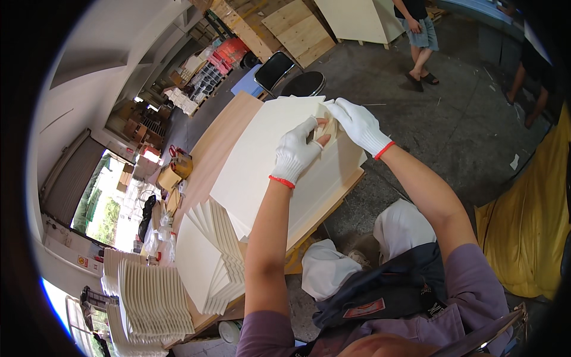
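Note:
A pile of large cream sheets [256, 149] lies on the wooden table before me, and its far right corner is lifted and fanned into several layers. My right hand [360, 126], in a white knit glove with a red cuff, is closed over that raised corner. On top of the sheets rests my left hand [295, 152], gloved the same way. Its bare thumb and finger tips stick out, spread apart, against the fanned edges. What lies under the right fingers is hidden.
Closer to me on the left, fanned cream sheets [205, 259] and wavy stacks [151, 297] crowd the wooden table [217, 128]. A black chair [276, 71] and a round stool [304, 83] stand beyond it. Yellow fabric [523, 220] hangs at right; a person [418, 38] stands farther off.

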Demonstrator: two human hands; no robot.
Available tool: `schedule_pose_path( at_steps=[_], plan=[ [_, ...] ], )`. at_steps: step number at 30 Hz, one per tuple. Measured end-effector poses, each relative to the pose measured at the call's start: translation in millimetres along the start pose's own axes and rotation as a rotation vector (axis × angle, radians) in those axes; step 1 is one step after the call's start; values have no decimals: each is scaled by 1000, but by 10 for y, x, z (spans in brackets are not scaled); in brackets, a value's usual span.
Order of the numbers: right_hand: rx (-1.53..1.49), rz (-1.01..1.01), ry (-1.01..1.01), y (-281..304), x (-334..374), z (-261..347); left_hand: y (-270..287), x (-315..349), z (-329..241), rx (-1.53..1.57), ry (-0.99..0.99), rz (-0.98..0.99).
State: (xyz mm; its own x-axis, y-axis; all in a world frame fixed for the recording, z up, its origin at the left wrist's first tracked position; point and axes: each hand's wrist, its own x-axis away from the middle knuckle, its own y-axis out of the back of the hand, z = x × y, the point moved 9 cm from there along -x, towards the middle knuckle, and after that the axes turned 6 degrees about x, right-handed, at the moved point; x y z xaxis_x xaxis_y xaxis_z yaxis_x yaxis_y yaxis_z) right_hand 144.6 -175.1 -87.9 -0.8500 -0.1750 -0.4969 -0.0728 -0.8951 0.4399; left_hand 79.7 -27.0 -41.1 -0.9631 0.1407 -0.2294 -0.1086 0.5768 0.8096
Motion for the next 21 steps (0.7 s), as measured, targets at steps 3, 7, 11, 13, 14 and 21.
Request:
schedule_pose_path(
  at_steps=[3, 7, 11, 13, 14, 21],
  plan=[
    [-2, 0, -2, 22, 9, -4, 8, 10, -57, 16, -14, -9],
    [-29, 53, -35, 31, 22, 60, 62, 31, -23, 20, -81, -116],
    [27, 47, -39, 3, -4, -9, 38, 16, -3, -6, -34, -55],
    [38, 44, -49, -4, -16, -34, 9, 0, 2, 16, -32, 0],
    [30, 38, -48, -3, -11, -36, 0, 3, -10, -9, -29, 3],
    [3, 33, -42, -9, -7, -24, 10, 1, 1, -6, -59, -37]
  ],
)
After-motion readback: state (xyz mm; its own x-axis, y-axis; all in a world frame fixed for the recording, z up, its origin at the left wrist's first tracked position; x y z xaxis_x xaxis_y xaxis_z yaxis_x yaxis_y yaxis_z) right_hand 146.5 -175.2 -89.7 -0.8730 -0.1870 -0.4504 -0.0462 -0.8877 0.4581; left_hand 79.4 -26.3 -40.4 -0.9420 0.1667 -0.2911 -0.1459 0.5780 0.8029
